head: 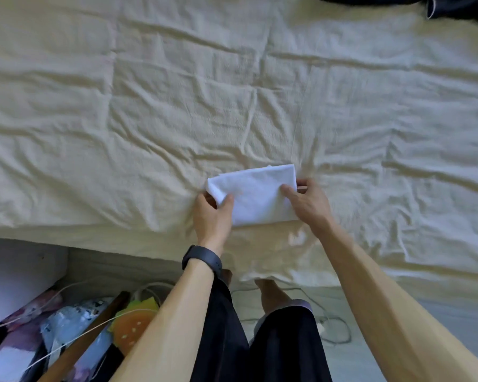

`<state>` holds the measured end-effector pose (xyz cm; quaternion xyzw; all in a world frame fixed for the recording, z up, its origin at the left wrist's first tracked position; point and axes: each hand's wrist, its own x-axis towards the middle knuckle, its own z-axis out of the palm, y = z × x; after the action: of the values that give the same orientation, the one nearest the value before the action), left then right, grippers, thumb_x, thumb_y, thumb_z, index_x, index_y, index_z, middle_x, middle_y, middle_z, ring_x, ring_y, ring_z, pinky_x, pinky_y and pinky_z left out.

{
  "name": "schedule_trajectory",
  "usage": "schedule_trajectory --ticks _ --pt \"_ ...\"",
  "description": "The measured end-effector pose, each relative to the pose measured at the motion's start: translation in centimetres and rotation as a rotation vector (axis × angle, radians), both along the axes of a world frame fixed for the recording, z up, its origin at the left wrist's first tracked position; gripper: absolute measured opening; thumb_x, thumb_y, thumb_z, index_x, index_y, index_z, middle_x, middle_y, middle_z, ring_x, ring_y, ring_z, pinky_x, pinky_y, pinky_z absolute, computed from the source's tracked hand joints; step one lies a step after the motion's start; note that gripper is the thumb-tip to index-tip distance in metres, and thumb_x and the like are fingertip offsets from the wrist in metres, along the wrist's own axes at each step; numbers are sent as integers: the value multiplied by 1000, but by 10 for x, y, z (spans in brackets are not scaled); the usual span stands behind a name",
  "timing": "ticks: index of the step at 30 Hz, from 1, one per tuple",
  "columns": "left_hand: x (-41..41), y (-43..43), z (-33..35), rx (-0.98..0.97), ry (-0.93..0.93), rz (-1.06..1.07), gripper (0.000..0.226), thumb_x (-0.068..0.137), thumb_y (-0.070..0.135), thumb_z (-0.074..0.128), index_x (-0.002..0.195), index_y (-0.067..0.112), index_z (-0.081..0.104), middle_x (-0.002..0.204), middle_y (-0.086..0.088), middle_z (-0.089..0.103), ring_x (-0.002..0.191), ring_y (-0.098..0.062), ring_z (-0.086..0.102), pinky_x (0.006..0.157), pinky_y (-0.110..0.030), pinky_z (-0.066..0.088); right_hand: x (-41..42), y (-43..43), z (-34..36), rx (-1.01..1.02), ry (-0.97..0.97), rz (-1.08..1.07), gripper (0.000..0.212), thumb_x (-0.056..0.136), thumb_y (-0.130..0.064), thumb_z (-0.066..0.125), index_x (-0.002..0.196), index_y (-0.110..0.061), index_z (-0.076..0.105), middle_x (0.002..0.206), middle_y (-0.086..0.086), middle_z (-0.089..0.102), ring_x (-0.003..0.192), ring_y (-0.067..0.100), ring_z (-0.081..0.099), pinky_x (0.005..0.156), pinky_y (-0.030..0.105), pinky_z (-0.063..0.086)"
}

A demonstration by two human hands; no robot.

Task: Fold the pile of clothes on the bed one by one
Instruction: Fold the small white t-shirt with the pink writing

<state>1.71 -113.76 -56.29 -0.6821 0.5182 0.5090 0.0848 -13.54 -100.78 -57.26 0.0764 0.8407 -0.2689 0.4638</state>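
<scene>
A small white garment [255, 193], folded into a compact rectangle, lies near the front edge of the cream-covered bed [149, 106]. My left hand [211, 216] grips its left end, thumb on top and fingers tucked beneath. My right hand [305, 201] pinches the right end the same way, thumb on top. A black band sits on my left wrist. Dark clothing [453, 5] lies at the bed's far right corner, mostly cut off by the frame.
The wrinkled cream bedcover spreads wide on all sides of the garment. On the floor at lower left are a white box [17, 274], papers, a wooden stick [86, 337] and an orange object. White cables [329, 326] trail by my feet.
</scene>
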Motion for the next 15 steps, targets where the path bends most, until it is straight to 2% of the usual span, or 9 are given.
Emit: schedule_trajectory --ticks 2,4,6,9,11,13,15 --pt "-4 -8 -5 87 36 158 43 86 35 75 121 17 58 111 3 68 102 -21 66 88 -37 55 -9 -2 -3 -62 -62 -4 28 92 -33 70 116 -22 61 106 -1 67 95 17 67 83 36 55" --pt "-3 -17 -12 164 51 183 38 85 34 78 116 15 65 108 0 72 101 -24 68 93 -42 56 -13 -2 -6 -132 -98 8 14 94 -27 67 107 -29 62 98 -1 67 84 12 65 75 31 53" --pt "0 -22 -14 233 83 159 26 85 33 79 102 16 70 100 -2 75 97 -26 71 92 -45 57 -15 4 -6 -199 -138 -13 12 96 -22 65 104 -30 62 97 1 67 84 15 65 72 31 52" --pt "-1 -21 -5 277 191 107 31 86 31 79 111 14 71 107 -3 76 103 -24 71 97 -46 55 -13 22 0 -265 -160 -86 19 96 -16 62 114 -21 61 107 7 67 92 21 66 71 32 52" --pt "-9 -14 8 273 256 40 27 89 28 76 111 13 68 110 -7 75 106 -26 70 98 -47 54 -10 43 11 -284 -138 -159 18 96 -17 62 114 -21 62 110 4 69 94 21 67 74 34 54" --pt "-22 0 25 284 296 -23 28 91 26 74 112 11 62 115 -13 72 105 -28 70 96 -48 55 -7 68 29 -309 -115 -228 17 96 -17 62 113 -21 62 110 4 70 94 21 69 77 38 55" --pt "-48 31 57 293 340 -132 39 87 28 77 117 10 60 116 -14 72 102 -29 71 87 -45 59 -10 114 62 -358 -82 -345 16 98 -15 61 113 -19 62 109 8 71 93 23 68 80 45 56"
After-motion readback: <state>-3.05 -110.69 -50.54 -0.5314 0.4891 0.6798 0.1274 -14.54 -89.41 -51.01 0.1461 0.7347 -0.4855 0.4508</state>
